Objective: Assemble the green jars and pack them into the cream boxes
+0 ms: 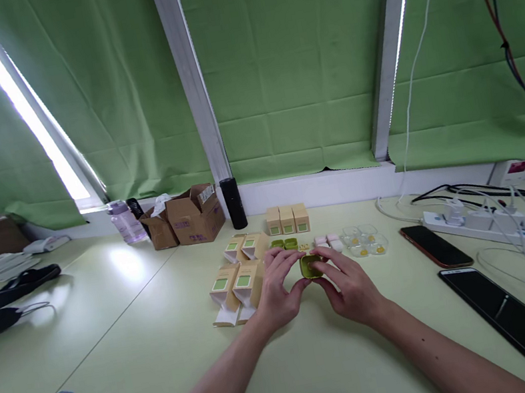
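Observation:
Between both hands, above the table, a small square green container [311, 267] is held with its hollow side toward me. My left hand [281, 288] grips its left side between fingers and thumb. On the other side my right hand [346, 282] holds its rim, with a finger reaching into the hollow. More green containers [284, 245] sit just behind the hands. Small pink and white pieces [328, 241] lie behind the right hand, beside a clear plastic tray [365, 239] with yellow bits in it. Left of my left hand stand open beige cartons [239, 282] with green labels.
Three closed beige boxes [288, 220] stand at the back, near a black cylinder [233, 203] and a cardboard box [195, 215]. To the right lie two phones [514, 311], a power strip [486, 225] and loose cables. A purple bottle [125, 222] is at back left.

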The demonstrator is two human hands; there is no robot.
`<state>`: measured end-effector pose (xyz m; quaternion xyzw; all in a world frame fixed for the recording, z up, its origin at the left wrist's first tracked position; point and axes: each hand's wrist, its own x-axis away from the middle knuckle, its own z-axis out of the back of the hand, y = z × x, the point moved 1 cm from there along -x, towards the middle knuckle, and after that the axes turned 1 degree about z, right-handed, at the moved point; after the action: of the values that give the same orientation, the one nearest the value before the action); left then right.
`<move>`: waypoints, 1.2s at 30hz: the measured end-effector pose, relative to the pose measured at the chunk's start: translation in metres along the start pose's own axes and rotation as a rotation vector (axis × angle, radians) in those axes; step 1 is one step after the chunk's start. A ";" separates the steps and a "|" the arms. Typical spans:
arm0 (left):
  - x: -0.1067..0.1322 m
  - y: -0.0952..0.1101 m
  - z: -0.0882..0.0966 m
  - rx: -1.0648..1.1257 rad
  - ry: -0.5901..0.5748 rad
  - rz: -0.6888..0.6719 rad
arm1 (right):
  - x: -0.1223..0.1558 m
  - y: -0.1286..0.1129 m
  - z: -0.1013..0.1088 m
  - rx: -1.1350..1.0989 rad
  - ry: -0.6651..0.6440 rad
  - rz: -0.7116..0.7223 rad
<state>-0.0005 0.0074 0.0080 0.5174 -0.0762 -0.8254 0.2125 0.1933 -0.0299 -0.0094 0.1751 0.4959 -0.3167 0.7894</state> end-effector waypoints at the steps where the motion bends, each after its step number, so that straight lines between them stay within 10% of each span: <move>1: 0.000 0.000 0.000 -0.002 0.002 -0.002 | -0.001 -0.001 0.000 0.004 -0.001 0.006; 36: -0.002 0.004 0.003 -0.023 0.048 -0.034 | -0.004 0.000 -0.001 -0.027 0.014 0.051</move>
<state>-0.0015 0.0047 0.0122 0.5356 -0.0526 -0.8172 0.2061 0.1912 -0.0283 -0.0061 0.1794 0.5011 -0.2885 0.7959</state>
